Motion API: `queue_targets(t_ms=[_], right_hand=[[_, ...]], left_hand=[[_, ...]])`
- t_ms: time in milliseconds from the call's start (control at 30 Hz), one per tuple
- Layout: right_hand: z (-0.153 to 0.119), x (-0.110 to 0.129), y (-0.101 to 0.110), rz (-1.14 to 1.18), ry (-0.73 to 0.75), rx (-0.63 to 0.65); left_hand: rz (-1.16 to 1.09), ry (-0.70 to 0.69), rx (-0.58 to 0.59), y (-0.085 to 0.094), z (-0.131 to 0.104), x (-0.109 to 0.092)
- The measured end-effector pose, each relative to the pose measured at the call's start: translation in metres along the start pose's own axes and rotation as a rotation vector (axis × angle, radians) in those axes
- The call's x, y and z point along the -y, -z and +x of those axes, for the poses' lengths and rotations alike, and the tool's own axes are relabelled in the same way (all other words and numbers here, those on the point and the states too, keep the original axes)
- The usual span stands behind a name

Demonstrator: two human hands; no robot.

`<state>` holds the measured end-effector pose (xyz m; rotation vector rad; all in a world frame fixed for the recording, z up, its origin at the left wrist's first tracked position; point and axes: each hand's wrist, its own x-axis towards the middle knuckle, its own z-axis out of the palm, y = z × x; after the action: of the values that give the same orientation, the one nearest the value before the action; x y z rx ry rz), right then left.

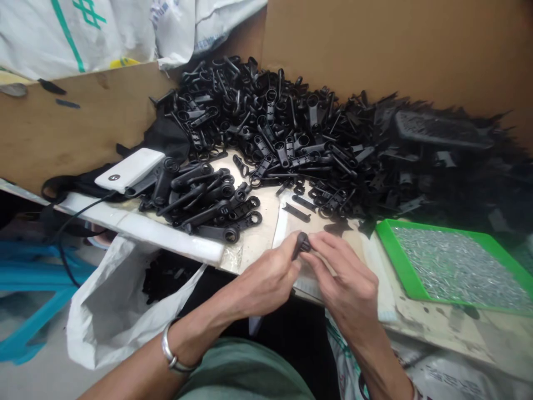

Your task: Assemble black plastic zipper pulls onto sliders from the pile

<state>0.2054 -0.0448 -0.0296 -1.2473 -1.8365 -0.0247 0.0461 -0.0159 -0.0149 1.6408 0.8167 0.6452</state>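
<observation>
A small black part (300, 246) is held above the front of the worktop (255, 253), between the two hands. It is gripped by the left hand (266, 278) on one side and by the right hand (347, 275) on the other. The fingers of both hands are closed on it, with the thumbs pressed close to the fingertips; much of the part is covered by the grip, and its full shape cannot be told. A metal bracelet (170, 350) is worn on the left wrist.

Just beyond the fingers, two flat black strips (296, 212) are laid on the worktop. Farther beyond, a large heap of black pieces (270, 105) is stacked against a cardboard wall (395, 44). To the left of the fingers, a smaller group of black handles (204, 194) is placed, with a white box (131, 169) set beside it; a black cable (81, 214) is seen near the box. To the right of the fingers, a green tray (402, 272) is filled with small metal pins (458, 264). Below and left of the fingers, dark pieces (166, 275) are contained in an open white sack (95, 316).
</observation>
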Motion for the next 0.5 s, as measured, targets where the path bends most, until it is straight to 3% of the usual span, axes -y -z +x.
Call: queue_targets(t_ms=[133, 200, 333, 500], right_hand=[[-0.006, -0.002, -0.002, 0.012, -0.067, 0.005], [-0.006, -0.002, 0.0, 0.032, -0.095, 0.026], [-0.002, 0.003, 0.008, 0.054, -0.076, 0.073], [-0.004, 0.005, 0.007, 0.07, -0.1, 0.022]], left_hand=[[-0.362, -0.087, -0.046, -0.009, 0.002, 0.003], [-0.419, -0.087, -0.056, -0.013, 0.001, 0.003], [-0.102, -0.039, -0.049, -0.015, -0.003, 0.0], [0.244, -0.044, 0.004, -0.013, -0.006, -0.001]])
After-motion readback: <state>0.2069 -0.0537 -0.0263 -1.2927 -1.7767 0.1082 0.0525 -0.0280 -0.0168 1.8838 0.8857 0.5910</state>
